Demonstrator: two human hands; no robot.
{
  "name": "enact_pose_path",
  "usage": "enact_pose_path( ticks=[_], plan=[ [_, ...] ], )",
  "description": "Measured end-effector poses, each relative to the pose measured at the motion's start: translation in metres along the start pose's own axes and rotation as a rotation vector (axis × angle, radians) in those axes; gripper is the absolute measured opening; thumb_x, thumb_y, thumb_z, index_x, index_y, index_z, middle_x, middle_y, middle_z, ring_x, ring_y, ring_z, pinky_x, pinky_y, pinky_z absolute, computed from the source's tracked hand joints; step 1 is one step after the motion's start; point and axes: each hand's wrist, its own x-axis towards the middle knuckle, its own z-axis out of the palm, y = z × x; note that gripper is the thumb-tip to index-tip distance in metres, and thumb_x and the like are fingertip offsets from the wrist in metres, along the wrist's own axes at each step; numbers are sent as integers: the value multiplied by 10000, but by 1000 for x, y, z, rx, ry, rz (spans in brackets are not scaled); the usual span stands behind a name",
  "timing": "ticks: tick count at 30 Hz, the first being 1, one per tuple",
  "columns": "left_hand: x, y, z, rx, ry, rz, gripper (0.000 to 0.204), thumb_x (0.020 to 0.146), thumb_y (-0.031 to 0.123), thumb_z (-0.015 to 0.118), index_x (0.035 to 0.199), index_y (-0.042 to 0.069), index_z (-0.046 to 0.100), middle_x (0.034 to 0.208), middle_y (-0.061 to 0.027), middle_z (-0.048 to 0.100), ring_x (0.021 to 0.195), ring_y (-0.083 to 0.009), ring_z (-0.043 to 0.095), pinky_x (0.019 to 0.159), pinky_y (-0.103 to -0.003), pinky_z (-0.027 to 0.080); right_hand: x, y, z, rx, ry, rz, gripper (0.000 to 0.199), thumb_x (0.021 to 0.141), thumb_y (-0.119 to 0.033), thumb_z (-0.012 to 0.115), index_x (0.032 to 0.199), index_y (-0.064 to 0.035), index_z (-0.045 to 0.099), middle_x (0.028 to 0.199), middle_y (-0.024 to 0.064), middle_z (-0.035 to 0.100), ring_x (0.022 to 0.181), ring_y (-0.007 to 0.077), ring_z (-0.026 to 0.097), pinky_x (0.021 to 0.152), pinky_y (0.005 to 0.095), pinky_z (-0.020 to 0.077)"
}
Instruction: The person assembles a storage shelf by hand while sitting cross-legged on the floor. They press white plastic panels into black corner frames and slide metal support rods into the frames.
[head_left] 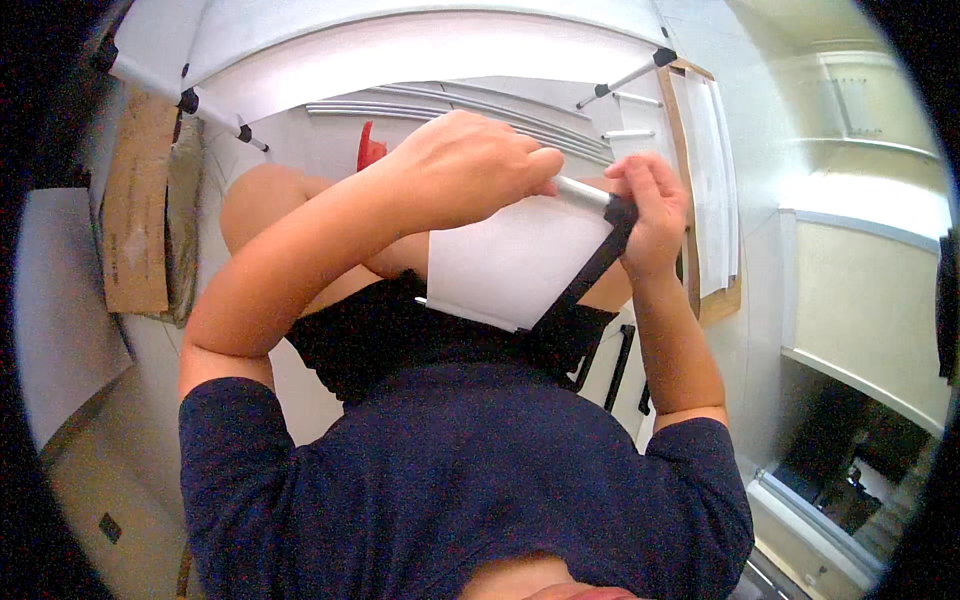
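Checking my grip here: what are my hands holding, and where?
Both hold a white panel at its top edge: left hand over the white rod, right hand on its black corner.

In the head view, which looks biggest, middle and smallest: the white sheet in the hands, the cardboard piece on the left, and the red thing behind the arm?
1. White sheet, though nearness to the camera enlarges it
2. Cardboard piece, close in apparent size
3. Red thing, mostly hidden

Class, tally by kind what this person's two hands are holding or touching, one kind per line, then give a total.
White sheet panel: 1
White rod, under the left hand: 1
Black corner piece with black bar, pinched by the right hand: 1
Total: 3
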Motion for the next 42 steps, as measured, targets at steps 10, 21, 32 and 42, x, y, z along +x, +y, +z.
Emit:
enact_pose_path(
  ticks=[10,21,32,42],
  plan=[
    [7,-2,4,19,-37,-123,169,843,264,506,868,97,515,751,-104,598,735,-315,597,615,-434,453,9,10,7,356,-174,30,347,934,-328,419,871,-28,582,649,-21,489,585,57,415,534,195,307],
    [3,-59,-26,-261,127,-619,342,933,377,398,935,71,551,806,-153,601,788,-316,580,702,-403,437,-30,47,-42,-242,-339,-197,556,831,-14,547,1331,14,306,1268,118,441,1196,201,401,1005,308,299],
    [-34,-112,41,-126,713,-530,193,820,77,570,1010,65,606,897,-116,631,874,-286,579,765,-366,458,153,-48,-139,-337,279,-189,473,891,-123,533,1321,2,381,1140,128,562,1014,147,526,885,263,413],
    [-21,-131,45,-152,366,-671,225,822,116,578,1041,63,589,955,-109,619,893,-270,570,799,-366,449,299,-85,-159,-924,248,-348,482,819,-247,604,1276,-137,496,918,156,651,825,190,607,767,297,457]
  ],
)
